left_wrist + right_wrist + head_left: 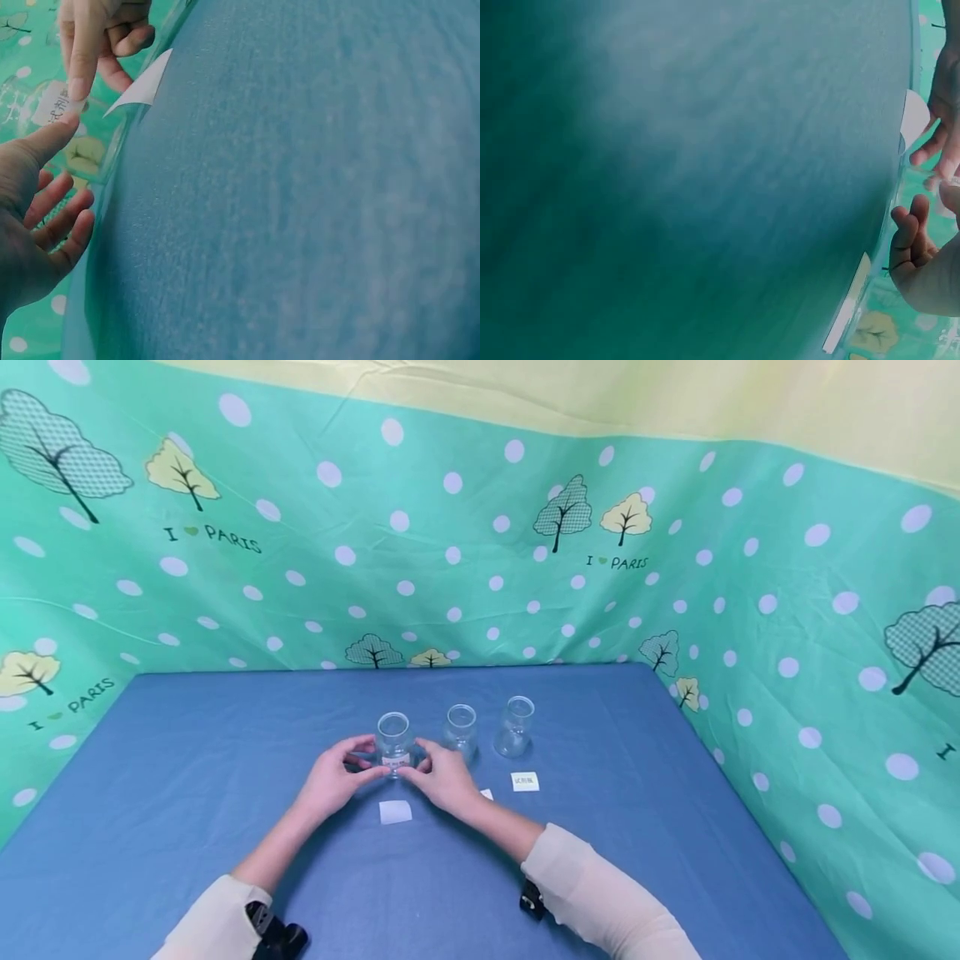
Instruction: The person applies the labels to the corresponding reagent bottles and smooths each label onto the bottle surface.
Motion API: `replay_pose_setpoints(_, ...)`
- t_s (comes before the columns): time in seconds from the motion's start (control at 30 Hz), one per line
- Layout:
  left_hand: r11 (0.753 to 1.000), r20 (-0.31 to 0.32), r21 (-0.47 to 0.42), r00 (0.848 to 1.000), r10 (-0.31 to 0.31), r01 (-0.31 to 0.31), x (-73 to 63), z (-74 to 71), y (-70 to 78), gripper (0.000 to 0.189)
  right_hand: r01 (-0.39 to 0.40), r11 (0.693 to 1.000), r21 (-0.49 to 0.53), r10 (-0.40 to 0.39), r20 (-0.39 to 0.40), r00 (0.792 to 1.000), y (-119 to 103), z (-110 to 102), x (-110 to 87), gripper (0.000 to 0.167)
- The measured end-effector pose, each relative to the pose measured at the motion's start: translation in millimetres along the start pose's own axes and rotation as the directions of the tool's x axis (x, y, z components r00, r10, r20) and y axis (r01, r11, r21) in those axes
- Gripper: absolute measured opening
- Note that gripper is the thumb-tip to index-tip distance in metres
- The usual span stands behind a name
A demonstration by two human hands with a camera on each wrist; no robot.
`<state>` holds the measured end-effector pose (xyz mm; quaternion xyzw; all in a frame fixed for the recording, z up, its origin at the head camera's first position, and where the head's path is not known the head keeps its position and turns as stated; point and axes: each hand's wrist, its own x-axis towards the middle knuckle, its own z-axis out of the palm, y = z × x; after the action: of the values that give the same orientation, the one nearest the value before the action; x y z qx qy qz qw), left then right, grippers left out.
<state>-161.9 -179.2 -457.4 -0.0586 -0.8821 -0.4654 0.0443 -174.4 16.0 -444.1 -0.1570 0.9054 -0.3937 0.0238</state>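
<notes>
A clear glass jar stands upright on the blue table with a small white label with printed characters low on its front. My left hand holds the jar from the left, its thumb at the label's edge. From the other side my right hand holds it, the thumb pressing on the label close to the left thumb. The other fingers of both hands bend loosely beside the glass. In front of the jar lies a blank white paper piece, one edge lifted in the left wrist view.
Two more clear jars stand to the right, a middle jar close behind my right hand and a far jar. A printed label lies before the far jar. Another white slip is partly hidden by my right wrist. A patterned green curtain surrounds the table.
</notes>
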Motion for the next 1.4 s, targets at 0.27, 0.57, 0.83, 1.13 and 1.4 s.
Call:
replay_pose_setpoints(0.27,0.997,0.005,0.070,0.999,0.041,-0.041,-0.2,-1.6,-0.8,0.051,0.049,0.997,-0.056,-0.051,-0.033,0.998,2,0,1.8,0.050)
replay_pose_setpoints(0.57,0.993,0.045,0.103,0.998,0.050,-0.054,-1.2,-6.3,-3.3,0.047,0.065,0.998,-0.024,-0.065,-0.001,0.998,5,-4,-0.4,0.043)
replay_pose_setpoints(0.83,0.993,0.032,0.122,0.999,-0.007,0.003,-8.7,-12.1,-4.0,0.038,0.059,0.998,0.013,-0.060,0.007,0.998,5,-12,-8.4,0.031)
replay_pose_setpoints(1.13,0.987,0.045,0.158,0.999,-0.013,0.006,-21.7,-20.6,10.5,0.027,0.102,0.994,0.036,-0.103,0.053,0.993,9,-31,-18.4,0.018)
replay_pose_setpoints(1.4,0.994,0.115,0.106,0.993,0.002,-0.014,-28.2,-10.2,32.5,0.020,0.103,0.995,0.003,-0.103,0.086,0.991,18,-49,-27.2,0.015)
